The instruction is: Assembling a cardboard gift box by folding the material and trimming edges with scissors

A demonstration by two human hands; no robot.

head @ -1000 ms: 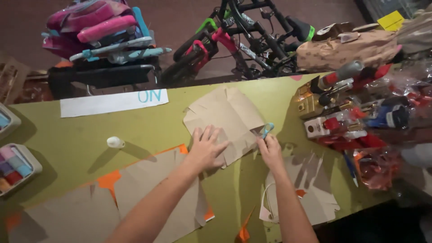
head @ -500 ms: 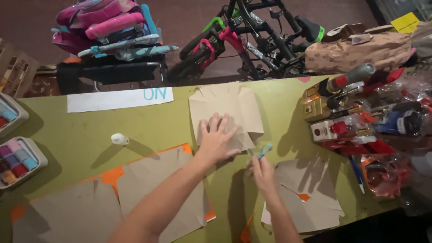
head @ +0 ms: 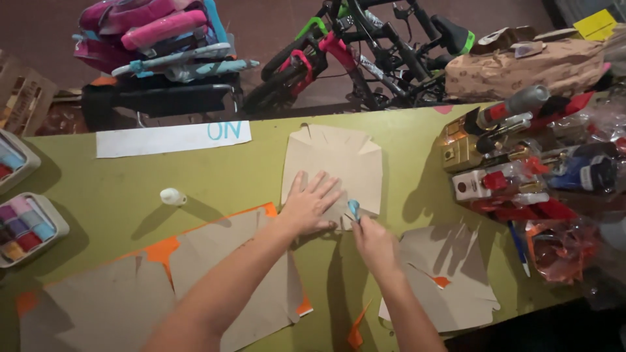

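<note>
Green table (head: 215, 189) fills our view, bikes parked beyond its far edge. Since a moment ago our right hand (head: 373, 242) has slid down toward the near edge, fingers closed round a small blue glue stick (head: 353, 210) at the lower edge of the folded brown paper (head: 336, 166). Our left hand (head: 308, 207) stays spread flat on that paper. We see bare table leftward; bottles (head: 515, 163) crowd the right edge.

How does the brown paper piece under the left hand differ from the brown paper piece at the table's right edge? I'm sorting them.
The brown paper piece under the left hand is pinned flat by the left hand; the brown paper piece at the right edge lies untouched. The first shows no orange, the second an orange patch. Both have cut edges.
</note>
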